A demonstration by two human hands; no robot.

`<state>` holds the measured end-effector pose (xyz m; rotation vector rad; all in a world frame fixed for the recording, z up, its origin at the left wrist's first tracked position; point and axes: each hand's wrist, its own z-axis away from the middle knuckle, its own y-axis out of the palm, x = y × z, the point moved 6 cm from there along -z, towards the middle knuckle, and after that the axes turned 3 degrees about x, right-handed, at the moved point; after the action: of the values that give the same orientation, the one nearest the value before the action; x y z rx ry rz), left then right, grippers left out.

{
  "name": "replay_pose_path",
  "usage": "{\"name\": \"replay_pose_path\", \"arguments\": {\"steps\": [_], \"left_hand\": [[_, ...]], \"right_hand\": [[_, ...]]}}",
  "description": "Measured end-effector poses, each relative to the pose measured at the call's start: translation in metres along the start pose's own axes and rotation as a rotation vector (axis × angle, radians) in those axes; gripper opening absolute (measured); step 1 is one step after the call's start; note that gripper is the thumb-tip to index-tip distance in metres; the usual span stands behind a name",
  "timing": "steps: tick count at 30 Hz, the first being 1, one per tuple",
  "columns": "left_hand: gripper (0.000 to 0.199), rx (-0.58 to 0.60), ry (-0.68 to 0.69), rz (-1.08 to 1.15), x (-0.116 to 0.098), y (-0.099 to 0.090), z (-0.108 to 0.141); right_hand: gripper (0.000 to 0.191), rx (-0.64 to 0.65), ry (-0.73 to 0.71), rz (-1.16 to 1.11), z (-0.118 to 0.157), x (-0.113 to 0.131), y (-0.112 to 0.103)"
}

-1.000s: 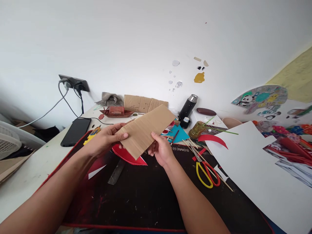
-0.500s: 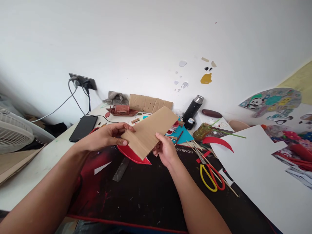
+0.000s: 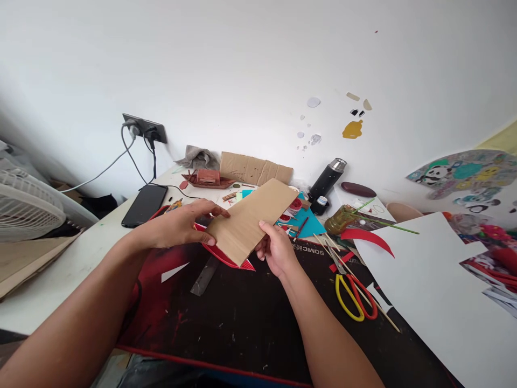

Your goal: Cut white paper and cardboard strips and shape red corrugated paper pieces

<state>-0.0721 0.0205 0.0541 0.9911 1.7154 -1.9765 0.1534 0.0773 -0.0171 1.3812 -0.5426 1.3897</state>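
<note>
A flat brown cardboard piece (image 3: 252,218) is held tilted above the dark mat. My right hand (image 3: 277,245) grips its right edge, thumb on top and fingers curled underneath. At the left end, my left hand (image 3: 197,223) has its thumb and fingers on the cardboard's edge. Beneath the cardboard lies a red shape with a ribbed edge (image 3: 234,263), largely covered. A ruler (image 3: 204,277) and a white paper sliver (image 3: 174,272) rest on the mat near it.
Scissors (image 3: 355,296) and thin sticks lie at the right, beside a large white sheet (image 3: 428,280). Behind are a small boat model (image 3: 209,179), a black flask (image 3: 328,178) and a glass jar (image 3: 341,220). A phone (image 3: 144,206) and a fan (image 3: 30,202) are at left.
The whole view has shifted slightly, so the table items appear farther right. Both hands remain on the cardboard, which has barely changed its tilt.
</note>
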Motion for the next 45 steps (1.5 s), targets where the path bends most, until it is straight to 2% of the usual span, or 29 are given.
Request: {"name": "replay_pose_path", "arguments": {"steps": [11,19,45], "left_hand": [[0.059,0.026,-0.020,-0.056,0.000,-0.006,0.002],[0.057,0.002,0.019,-0.118,0.007,-0.003,-0.004],[0.054,-0.019,-0.013,-0.210,0.009,0.004,-0.008]], "right_hand": [[0.035,0.038,0.049,0.013,0.000,-0.005,0.010],[0.037,0.059,0.043,0.036,-0.009,-0.004,0.007],[0.035,0.096,0.044,0.071,-0.015,-0.010,0.010]]}}
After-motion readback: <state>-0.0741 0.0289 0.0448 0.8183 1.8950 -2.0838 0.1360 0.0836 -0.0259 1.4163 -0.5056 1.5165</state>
